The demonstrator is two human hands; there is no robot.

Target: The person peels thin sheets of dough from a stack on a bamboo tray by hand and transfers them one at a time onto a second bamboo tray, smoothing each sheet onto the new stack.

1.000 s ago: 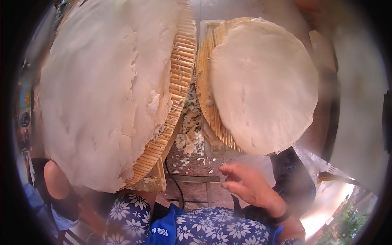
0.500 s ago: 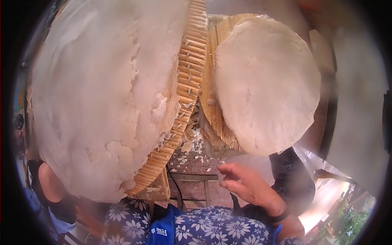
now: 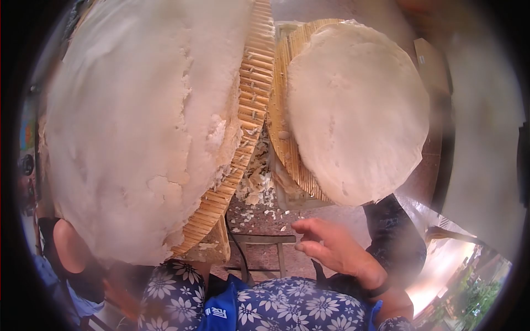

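My right hand hovers low in front of my floral clothing, palm inward, holding nothing. Its thumb is apart from the loosely bent fingers. Just beyond it lies a round, thin, pale sheet like a flatbread on a yellowish mat of stalks. A larger pale sheet, cracked and ragged along its right edge, covers much of the left on another slatted stalk mat. My left forearm runs up under that mat's near edge; my left hand is hidden there.
Pale flakes and scraps litter the floor between the mats. A wooden stool and a dark cable are below. Dark fabric hangs beside my right hand. Green plants show at lower right.
The large sheet and its mat sit slightly higher at their near edge. The smaller sheet appears shifted a little left and up. My right hand is nearly still.
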